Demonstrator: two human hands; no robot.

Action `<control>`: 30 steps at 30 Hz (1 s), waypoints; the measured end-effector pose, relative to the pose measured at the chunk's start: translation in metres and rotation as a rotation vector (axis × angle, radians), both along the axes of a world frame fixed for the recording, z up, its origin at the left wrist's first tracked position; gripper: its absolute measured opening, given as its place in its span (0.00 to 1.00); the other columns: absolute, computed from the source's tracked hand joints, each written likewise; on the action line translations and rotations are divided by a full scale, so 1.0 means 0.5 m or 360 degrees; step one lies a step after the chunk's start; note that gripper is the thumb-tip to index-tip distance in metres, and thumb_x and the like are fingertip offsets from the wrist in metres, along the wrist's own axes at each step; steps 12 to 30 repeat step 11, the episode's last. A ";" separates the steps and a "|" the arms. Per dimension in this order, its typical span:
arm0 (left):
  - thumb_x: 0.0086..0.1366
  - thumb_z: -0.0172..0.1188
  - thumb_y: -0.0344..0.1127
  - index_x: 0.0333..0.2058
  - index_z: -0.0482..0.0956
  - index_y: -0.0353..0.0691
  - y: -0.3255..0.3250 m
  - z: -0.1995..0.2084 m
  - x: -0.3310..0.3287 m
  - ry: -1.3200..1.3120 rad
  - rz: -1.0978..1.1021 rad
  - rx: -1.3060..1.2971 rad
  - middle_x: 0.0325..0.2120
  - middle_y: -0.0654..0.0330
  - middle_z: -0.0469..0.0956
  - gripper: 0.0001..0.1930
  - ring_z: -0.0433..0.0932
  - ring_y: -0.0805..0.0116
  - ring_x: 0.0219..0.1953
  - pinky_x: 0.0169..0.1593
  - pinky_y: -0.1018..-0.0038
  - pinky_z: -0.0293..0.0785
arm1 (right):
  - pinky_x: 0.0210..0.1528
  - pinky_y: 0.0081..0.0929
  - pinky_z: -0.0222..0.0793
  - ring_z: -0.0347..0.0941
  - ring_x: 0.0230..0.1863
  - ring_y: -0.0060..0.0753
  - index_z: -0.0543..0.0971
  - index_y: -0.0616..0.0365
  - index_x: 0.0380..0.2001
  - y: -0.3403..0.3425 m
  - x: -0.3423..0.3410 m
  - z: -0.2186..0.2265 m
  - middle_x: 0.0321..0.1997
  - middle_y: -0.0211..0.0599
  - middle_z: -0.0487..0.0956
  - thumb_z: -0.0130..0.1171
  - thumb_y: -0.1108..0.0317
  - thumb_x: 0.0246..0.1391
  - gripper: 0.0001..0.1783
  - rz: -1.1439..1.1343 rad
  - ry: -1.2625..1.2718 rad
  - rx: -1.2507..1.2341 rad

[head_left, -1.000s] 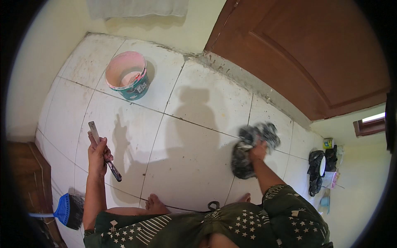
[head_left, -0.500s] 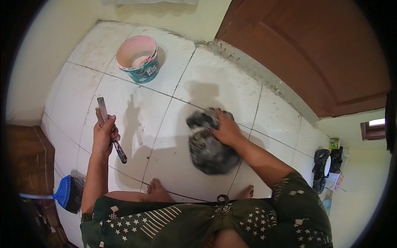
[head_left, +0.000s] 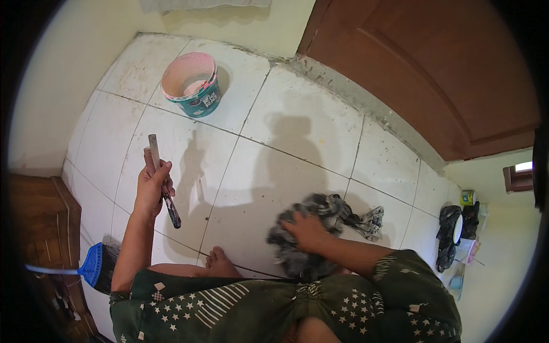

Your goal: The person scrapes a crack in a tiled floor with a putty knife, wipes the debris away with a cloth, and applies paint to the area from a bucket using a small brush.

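Note:
My left hand (head_left: 152, 188) is closed around a long, flat scraper-like tool (head_left: 172, 211). Its pale flat end sticks up above my fist and its dark, paint-spotted end points down; a second short piece beside the upper end is hard to make out. Below my right hand (head_left: 309, 231), a crumpled black and grey rag (head_left: 320, 207) is bunched on the white tiles. The fingers of that hand are pressed into it, and a loose tail of the rag trails to the right.
A green bucket with a pink-stained inside (head_left: 202, 105) stands at the back left. The blue broom (head_left: 91, 266) lies by a wooden cabinet (head_left: 34, 208) at left. A brown door (head_left: 417, 74) is at the back right. Black bags (head_left: 449, 237) sit along the right wall.
My right hand has moved the rag nearer to me, and the rag has spread out with a tail to the right. My left hand stays raised with the tool, shifted slightly right.

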State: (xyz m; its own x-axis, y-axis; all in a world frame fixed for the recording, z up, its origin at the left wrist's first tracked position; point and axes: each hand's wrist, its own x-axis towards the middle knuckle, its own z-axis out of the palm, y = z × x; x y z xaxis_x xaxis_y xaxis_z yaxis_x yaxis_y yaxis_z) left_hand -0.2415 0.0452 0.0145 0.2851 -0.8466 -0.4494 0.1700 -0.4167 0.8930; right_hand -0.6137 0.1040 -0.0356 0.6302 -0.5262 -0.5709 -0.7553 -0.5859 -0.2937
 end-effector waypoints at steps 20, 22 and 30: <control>0.61 0.54 0.47 0.39 0.62 0.38 -0.078 0.116 -0.218 0.0076 -0.0973 0.0372 0.22 0.65 0.65 0.19 0.69 0.77 0.19 0.29 0.69 0.78 | 0.60 0.38 0.55 0.61 0.58 0.49 0.53 0.63 0.60 -0.132 -0.093 0.150 0.55 0.59 0.66 0.57 0.40 0.44 0.49 -0.1030 -0.0676 0.0583; 0.61 0.54 0.47 0.39 0.62 0.38 -0.078 0.116 -0.218 0.0076 -0.0973 0.0372 0.22 0.65 0.65 0.19 0.69 0.77 0.19 0.29 0.69 0.78 | 0.60 0.38 0.55 0.61 0.58 0.49 0.53 0.63 0.60 -0.132 -0.093 0.150 0.55 0.59 0.66 0.57 0.40 0.44 0.49 -0.1030 -0.0676 0.0583; 0.61 0.54 0.47 0.39 0.62 0.38 -0.078 0.116 -0.218 0.0076 -0.0973 0.0372 0.22 0.65 0.65 0.19 0.69 0.77 0.19 0.29 0.69 0.78 | 0.60 0.38 0.55 0.61 0.58 0.49 0.53 0.63 0.60 -0.132 -0.093 0.150 0.55 0.59 0.66 0.57 0.40 0.44 0.49 -0.1030 -0.0676 0.0583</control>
